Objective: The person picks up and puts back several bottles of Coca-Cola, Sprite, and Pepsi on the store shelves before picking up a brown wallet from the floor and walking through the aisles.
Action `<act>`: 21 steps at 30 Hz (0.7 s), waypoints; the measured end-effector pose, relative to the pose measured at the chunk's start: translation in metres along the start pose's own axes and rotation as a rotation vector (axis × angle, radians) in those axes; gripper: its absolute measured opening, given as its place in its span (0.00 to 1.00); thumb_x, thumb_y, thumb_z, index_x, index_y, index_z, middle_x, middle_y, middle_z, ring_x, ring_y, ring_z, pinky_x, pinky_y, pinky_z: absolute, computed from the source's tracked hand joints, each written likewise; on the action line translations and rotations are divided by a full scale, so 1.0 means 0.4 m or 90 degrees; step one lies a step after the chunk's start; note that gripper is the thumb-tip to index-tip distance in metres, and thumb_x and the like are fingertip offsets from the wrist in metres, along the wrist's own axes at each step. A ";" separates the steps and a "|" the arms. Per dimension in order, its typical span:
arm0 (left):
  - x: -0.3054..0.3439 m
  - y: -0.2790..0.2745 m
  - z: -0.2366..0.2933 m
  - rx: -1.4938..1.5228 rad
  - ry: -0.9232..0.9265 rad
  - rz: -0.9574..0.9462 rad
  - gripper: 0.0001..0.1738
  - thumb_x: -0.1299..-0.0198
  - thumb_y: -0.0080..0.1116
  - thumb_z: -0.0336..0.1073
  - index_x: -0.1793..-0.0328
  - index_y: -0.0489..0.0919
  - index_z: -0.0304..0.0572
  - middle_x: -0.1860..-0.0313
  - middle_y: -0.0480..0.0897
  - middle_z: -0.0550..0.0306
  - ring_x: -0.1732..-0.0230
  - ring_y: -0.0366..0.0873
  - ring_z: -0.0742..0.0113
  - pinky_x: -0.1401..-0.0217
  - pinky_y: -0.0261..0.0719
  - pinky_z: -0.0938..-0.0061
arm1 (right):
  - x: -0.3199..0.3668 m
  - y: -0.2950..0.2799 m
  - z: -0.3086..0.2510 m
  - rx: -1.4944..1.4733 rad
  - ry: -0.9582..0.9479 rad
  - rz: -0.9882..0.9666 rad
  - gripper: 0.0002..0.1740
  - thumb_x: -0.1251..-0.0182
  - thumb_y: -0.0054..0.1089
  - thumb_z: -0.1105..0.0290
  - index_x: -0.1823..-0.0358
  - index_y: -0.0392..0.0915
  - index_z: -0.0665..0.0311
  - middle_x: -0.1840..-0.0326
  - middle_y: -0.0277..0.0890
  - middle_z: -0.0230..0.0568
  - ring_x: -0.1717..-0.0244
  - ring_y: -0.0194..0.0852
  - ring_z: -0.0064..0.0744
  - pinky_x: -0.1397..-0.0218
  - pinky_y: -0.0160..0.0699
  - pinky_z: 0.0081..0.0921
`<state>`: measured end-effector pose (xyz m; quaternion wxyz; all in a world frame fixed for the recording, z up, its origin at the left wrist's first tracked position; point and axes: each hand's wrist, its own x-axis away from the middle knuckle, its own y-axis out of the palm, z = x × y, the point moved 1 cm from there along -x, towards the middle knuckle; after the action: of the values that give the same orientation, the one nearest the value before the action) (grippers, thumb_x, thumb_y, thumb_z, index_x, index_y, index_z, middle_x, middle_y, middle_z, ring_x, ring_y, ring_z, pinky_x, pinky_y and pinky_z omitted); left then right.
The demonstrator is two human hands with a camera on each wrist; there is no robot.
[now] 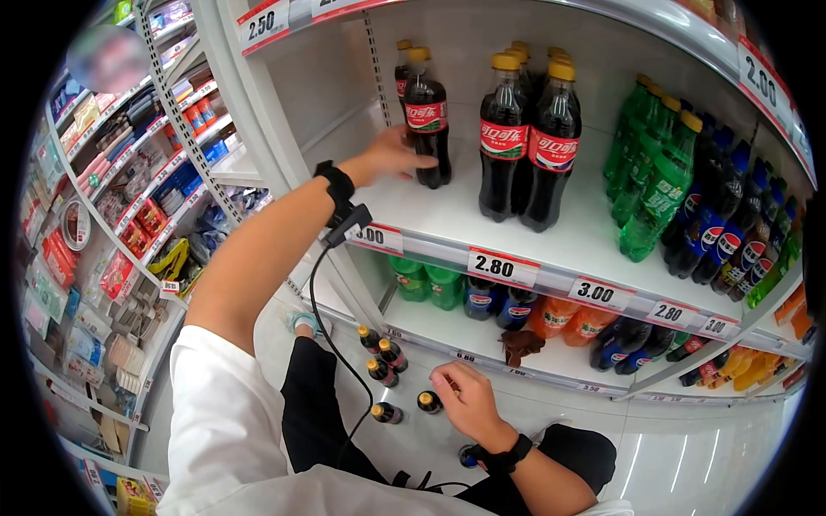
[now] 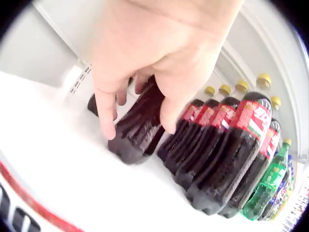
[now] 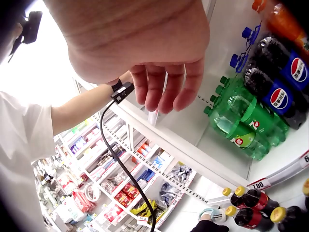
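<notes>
On the upper shelf (image 1: 465, 202), a cola bottle (image 1: 427, 116) with a yellow cap and red label stands upright near the left wall. My left hand (image 1: 383, 159) is at its lower half, fairly straight fingers spread about it. The left wrist view shows the thumb on one side of the bottle (image 2: 137, 128) and fingers on the other, its base at the shelf surface. Another cola bottle (image 1: 402, 69) stands behind it. Low in front of the shelving, my right hand (image 1: 469, 400) hangs with loosely bent fingers and holds nothing.
More cola bottles (image 1: 503, 142) stand in rows to the right, then green soda bottles (image 1: 662, 193) and blue-capped bottles (image 1: 718, 215). Several cola bottles (image 1: 392, 354) stand on the floor near my legs. A black cable (image 1: 323, 310) hangs from the left wrist. Stocked shelves (image 1: 129, 189) line the left.
</notes>
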<state>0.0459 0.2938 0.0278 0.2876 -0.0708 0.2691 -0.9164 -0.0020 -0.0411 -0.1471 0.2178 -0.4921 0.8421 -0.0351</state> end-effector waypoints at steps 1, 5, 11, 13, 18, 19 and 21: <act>-0.001 0.002 -0.001 0.015 0.011 0.019 0.38 0.51 0.74 0.32 0.35 0.67 0.36 0.45 0.79 0.45 0.46 0.80 0.56 0.55 0.87 0.60 | 0.000 0.001 0.003 -0.003 0.001 0.002 0.08 0.33 0.59 0.68 0.64 0.79 0.67 0.71 0.77 0.42 0.75 0.77 0.35 0.71 0.75 0.25; -0.043 0.016 -0.005 -0.018 0.051 0.041 0.35 0.53 0.74 0.32 0.39 0.70 0.33 0.54 0.81 0.46 0.58 0.83 0.56 0.59 0.88 0.60 | 0.001 0.003 -0.004 0.003 0.004 -0.004 0.08 0.33 0.59 0.68 0.64 0.79 0.67 0.71 0.77 0.42 0.76 0.76 0.34 0.72 0.74 0.26; -0.143 0.034 0.029 -0.122 -0.034 0.113 0.36 0.57 0.78 0.37 0.47 0.69 0.28 0.56 0.81 0.44 0.59 0.84 0.54 0.67 0.89 0.61 | 0.003 0.006 0.002 0.029 0.004 -0.026 0.08 0.35 0.60 0.68 0.64 0.79 0.66 0.70 0.78 0.42 0.77 0.76 0.36 0.72 0.75 0.27; -0.176 0.036 0.023 -0.133 -0.029 0.145 0.34 0.57 0.78 0.37 0.50 0.70 0.27 0.60 0.81 0.43 0.67 0.84 0.55 0.69 0.89 0.62 | 0.004 0.006 0.004 0.018 0.017 -0.026 0.08 0.35 0.60 0.68 0.64 0.79 0.66 0.70 0.78 0.42 0.77 0.77 0.36 0.71 0.75 0.27; -0.271 0.031 0.010 -0.138 -0.058 0.130 0.28 0.53 0.75 0.35 0.50 0.75 0.28 0.61 0.82 0.44 0.70 0.83 0.56 0.69 0.89 0.59 | 0.003 0.004 0.004 0.010 0.026 -0.056 0.07 0.36 0.61 0.68 0.65 0.79 0.66 0.70 0.79 0.40 0.72 0.80 0.37 0.68 0.78 0.27; -0.278 0.032 0.010 -0.145 -0.060 0.136 0.27 0.53 0.75 0.35 0.51 0.76 0.27 0.62 0.82 0.44 0.71 0.83 0.56 0.69 0.89 0.59 | 0.005 0.008 0.011 -0.009 0.024 -0.054 0.07 0.36 0.61 0.69 0.65 0.79 0.65 0.70 0.79 0.39 0.72 0.80 0.37 0.68 0.78 0.27; -0.297 0.031 0.007 -0.148 -0.059 0.144 0.27 0.53 0.75 0.35 0.51 0.76 0.27 0.61 0.82 0.43 0.70 0.83 0.56 0.69 0.89 0.59 | 0.005 0.010 0.019 -0.011 0.026 -0.059 0.07 0.36 0.61 0.69 0.66 0.79 0.65 0.70 0.79 0.39 0.72 0.80 0.37 0.68 0.77 0.28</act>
<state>0.1505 0.3511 0.0268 0.3910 -0.1151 0.3660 -0.8366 -0.0032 -0.0396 -0.1560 0.1944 -0.5317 0.8229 -0.0483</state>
